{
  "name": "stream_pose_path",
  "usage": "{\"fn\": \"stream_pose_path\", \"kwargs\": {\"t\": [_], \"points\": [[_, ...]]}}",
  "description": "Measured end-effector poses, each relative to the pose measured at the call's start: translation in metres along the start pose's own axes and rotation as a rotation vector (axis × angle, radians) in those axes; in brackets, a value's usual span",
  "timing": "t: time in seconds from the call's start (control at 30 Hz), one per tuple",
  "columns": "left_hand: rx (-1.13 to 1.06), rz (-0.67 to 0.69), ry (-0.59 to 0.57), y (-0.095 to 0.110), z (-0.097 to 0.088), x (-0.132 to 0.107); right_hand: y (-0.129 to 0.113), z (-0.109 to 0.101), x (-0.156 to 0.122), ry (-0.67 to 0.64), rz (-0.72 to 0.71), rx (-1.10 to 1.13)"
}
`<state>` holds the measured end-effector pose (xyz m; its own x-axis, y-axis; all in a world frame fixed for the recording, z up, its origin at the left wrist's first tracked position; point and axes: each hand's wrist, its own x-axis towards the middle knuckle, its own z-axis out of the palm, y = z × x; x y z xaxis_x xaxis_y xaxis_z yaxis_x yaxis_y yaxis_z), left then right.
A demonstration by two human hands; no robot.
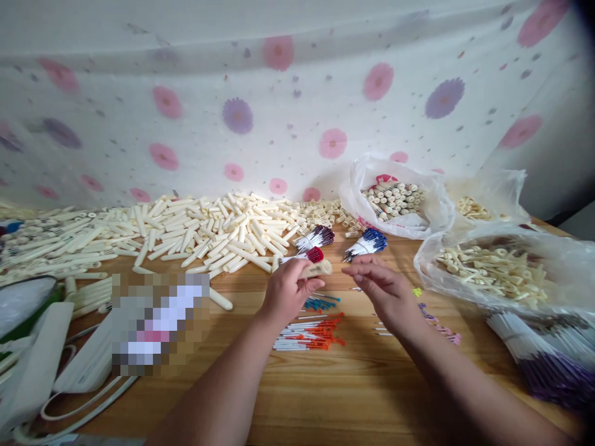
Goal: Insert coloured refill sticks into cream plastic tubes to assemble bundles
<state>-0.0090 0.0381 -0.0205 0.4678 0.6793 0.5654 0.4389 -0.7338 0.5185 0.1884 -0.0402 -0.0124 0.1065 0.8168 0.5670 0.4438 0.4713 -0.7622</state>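
Note:
My left hand (pixel 286 290) is closed round a cream pen barrel (pixel 317 268), held just above the wooden table (pixel 344 384). My right hand (pixel 382 286) hovers beside it, fingers curled and pinched; what they hold, if anything, is too small to make out. Under the hands lie loose refills with orange tips (pixel 311 334) and a few with teal tips (pixel 318 303). Just beyond are bundles of refills with red tips (pixel 312 254), dark tips (pixel 320 235) and blue tips (pixel 369 241).
A wide heap of cream pen barrels (pixel 204 229) runs along the back. Plastic bags of cream parts (pixel 395 198) (pixel 497 266) stand at the right, with a bag of purple-tipped refills (pixel 553 353) in front. White face masks (pixel 41 365) lie at the left. A flowered cloth (pixel 279 93) hangs behind.

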Motion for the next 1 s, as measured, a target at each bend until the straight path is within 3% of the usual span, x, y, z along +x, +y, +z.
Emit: {"fn": "stream_pose_path", "kwargs": {"t": [0.07,0.17,0.23,0.3,0.43,0.67,0.8,1.0], "points": [[-0.014,-0.207,0.024,-0.015,-0.001,0.004,0.006,-0.003,0.012,-0.013,0.009,-0.089],[0.132,-0.386,0.051,-0.036,-0.004,0.010,0.012,0.006,0.037,-0.260,-0.082,-0.337],[0.229,-0.404,0.016,-0.044,-0.005,0.013,0.016,0.021,0.054,-0.456,-0.167,-0.595],[0.270,-0.394,-0.019,-0.049,-0.003,0.015,0.022,0.038,0.070,-0.562,-0.197,-0.795],[0.288,-0.375,-0.062,-0.051,0.003,0.014,0.037,0.061,0.094,-0.624,-0.196,-0.933],[0.319,-0.395,-0.123,-0.054,0.007,0.013,0.034,0.067,0.103,-0.757,-0.253,-1.082],[0.305,-0.411,-0.134,-0.056,0.007,0.013,0.034,0.053,0.106,-0.756,-0.245,-1.119],[0.249,-0.410,-0.093,-0.042,-0.002,0.014,0.027,-0.007,0.096,-0.648,-0.135,-1.099]]}}
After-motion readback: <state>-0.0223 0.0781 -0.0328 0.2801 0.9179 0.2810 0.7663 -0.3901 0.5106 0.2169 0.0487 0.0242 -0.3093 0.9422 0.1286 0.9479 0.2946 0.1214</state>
